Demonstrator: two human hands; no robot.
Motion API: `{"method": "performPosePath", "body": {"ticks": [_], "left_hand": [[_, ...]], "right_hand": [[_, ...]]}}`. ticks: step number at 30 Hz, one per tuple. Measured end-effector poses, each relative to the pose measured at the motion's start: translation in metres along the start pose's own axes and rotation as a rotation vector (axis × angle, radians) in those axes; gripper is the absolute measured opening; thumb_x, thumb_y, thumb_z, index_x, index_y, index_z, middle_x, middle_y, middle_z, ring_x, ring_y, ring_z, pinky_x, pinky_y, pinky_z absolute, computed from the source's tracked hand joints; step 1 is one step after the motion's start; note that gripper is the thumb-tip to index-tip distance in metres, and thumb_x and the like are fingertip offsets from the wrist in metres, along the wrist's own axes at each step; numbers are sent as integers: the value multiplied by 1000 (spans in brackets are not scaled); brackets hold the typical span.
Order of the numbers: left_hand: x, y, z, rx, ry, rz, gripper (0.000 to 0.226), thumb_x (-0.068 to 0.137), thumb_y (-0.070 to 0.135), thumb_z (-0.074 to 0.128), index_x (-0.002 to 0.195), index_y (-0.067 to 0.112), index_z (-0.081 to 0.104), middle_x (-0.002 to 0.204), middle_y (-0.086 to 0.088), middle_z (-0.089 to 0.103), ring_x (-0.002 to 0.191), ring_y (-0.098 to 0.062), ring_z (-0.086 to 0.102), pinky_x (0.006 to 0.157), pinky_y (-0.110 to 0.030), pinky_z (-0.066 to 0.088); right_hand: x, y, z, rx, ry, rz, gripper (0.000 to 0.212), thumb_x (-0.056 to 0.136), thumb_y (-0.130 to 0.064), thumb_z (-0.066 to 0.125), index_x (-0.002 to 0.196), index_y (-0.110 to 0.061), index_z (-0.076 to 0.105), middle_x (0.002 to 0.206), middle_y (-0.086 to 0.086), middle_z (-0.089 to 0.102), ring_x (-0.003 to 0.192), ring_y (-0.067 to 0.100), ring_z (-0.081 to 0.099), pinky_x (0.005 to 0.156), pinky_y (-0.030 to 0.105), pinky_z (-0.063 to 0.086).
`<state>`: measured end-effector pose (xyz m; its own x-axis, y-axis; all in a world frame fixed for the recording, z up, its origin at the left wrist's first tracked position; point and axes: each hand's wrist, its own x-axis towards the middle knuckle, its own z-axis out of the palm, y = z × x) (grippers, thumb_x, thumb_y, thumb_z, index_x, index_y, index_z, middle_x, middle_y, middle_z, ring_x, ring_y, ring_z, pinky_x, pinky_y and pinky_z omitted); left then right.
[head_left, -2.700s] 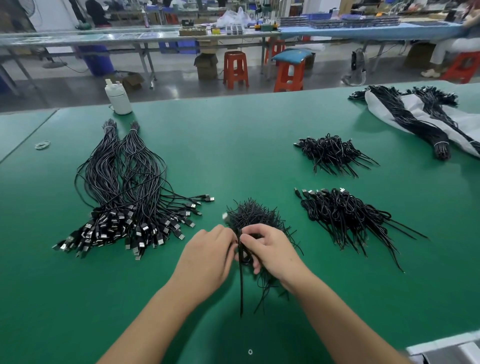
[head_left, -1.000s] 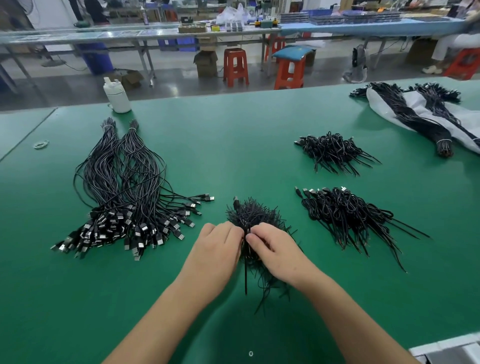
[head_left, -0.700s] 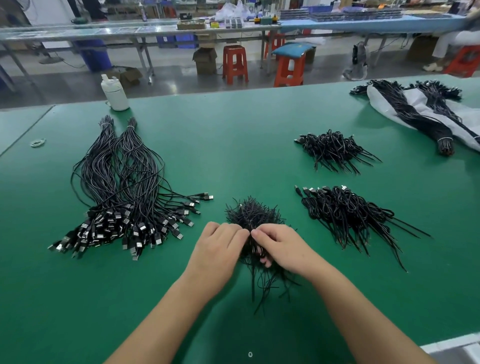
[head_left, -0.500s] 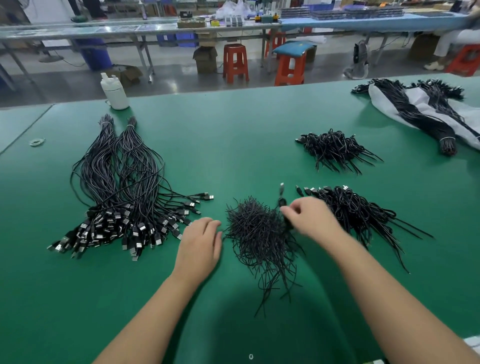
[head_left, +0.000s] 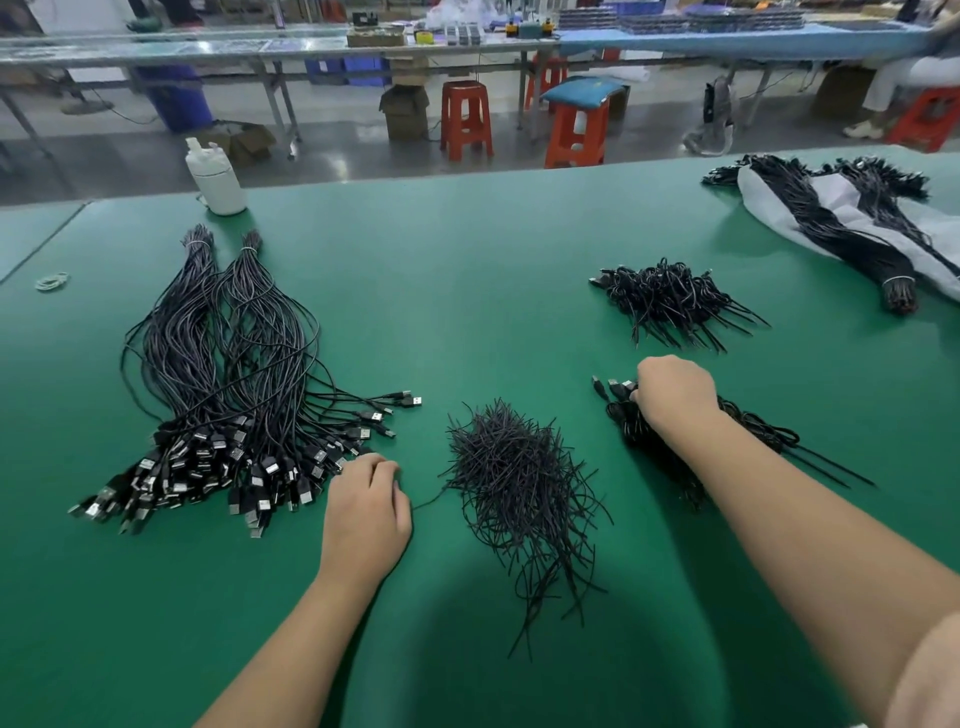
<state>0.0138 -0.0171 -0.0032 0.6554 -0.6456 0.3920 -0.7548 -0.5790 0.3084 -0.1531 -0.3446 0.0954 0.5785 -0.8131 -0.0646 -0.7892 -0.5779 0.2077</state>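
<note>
On the green table (head_left: 493, 270) lies a big bundle of long black USB cables (head_left: 228, 374), its plugs fanned out toward me. My left hand (head_left: 366, 512) rests at the nearest plugs with its fingers curled down; their tips are hidden, so a grip cannot be made out. A loose pile of thin black ties (head_left: 514, 483) lies between my arms. My right hand (head_left: 675, 395) sits on the near pile of coiled cables (head_left: 660, 452), fingers curled round a coiled cable at the plug end. A second coiled pile (head_left: 670, 301) lies farther back.
A white bottle (head_left: 218, 179) stands at the far left edge. A white bag with tied cable bundles (head_left: 852, 223) lies at the far right. Rubber bands (head_left: 52, 281) lie at the left. Orange stools (head_left: 465, 119) and workbenches stand beyond the table.
My hands parted from the tie pile. The right hand carried a coiled cable right onto the near coiled pile. The left hand moved left to the USB plugs and curled its fingers.
</note>
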Motion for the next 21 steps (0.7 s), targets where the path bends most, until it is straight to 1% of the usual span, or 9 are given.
{"method": "performPosePath", "body": {"ticks": [4,6,7,9,10,12,16,18,21], "left_hand": [[0,-2,1,0,-7,-10,17,81,4,66,98,4,70,102,-9,64,98,-26,59,85,-41,48],[-1,-2,2,1,-7,-10,16,82,4,66,97,5,70,102,-8,64,98,-25,59,84,-39,47],[-1,-2,2,1,-8,-11,15,82,4,65,97,5,70,102,-7,64,98,-25,59,84,-39,47],[-2,-2,2,4,-10,-11,14,83,5,65,95,5,70,101,-7,64,99,-25,59,84,-38,47],[-2,-2,2,8,-11,-11,13,83,5,65,95,5,70,101,-8,64,99,-25,59,83,-39,47],[-2,-1,2,15,-16,-14,13,83,6,65,94,5,70,101,-8,64,100,-26,59,84,-39,47],[-2,-1,1,12,-22,-29,12,82,5,65,93,5,70,101,-8,65,98,-26,60,83,-40,48],[-2,-1,1,9,-24,-32,12,82,5,66,93,4,70,101,-8,64,97,-26,60,83,-40,49],[-2,0,1,9,-23,-33,11,82,5,66,92,4,70,101,-8,65,97,-26,60,83,-40,49]], "right_hand": [[-5,-8,4,-72,21,-51,43,89,-10,69,60,-15,37,53,-2,41,43,15,30,43,21,21],[-12,-14,8,-82,82,-80,37,91,-14,67,65,-16,41,58,-3,43,45,16,34,44,22,23],[-16,-17,9,-64,124,-104,29,94,-19,65,72,-16,46,66,-2,49,50,17,42,46,24,27],[-28,-22,15,-16,177,-162,16,97,-31,60,91,-16,59,91,3,60,73,22,59,55,28,39],[-32,-24,19,-11,175,-177,19,97,-35,60,99,-16,62,100,4,61,85,23,62,60,30,43],[-39,-25,27,-26,131,-178,21,97,-34,61,106,-16,65,108,4,59,99,24,58,66,33,46],[-42,-21,35,-117,143,-205,13,93,-19,61,104,-17,68,106,1,62,103,22,54,80,30,45],[-42,-17,37,-132,171,-230,13,93,-21,59,102,-19,68,104,-2,65,103,21,53,88,30,42],[-44,-13,42,-114,181,-276,16,95,-23,54,104,-19,67,104,-3,65,103,20,54,91,31,42]]}}
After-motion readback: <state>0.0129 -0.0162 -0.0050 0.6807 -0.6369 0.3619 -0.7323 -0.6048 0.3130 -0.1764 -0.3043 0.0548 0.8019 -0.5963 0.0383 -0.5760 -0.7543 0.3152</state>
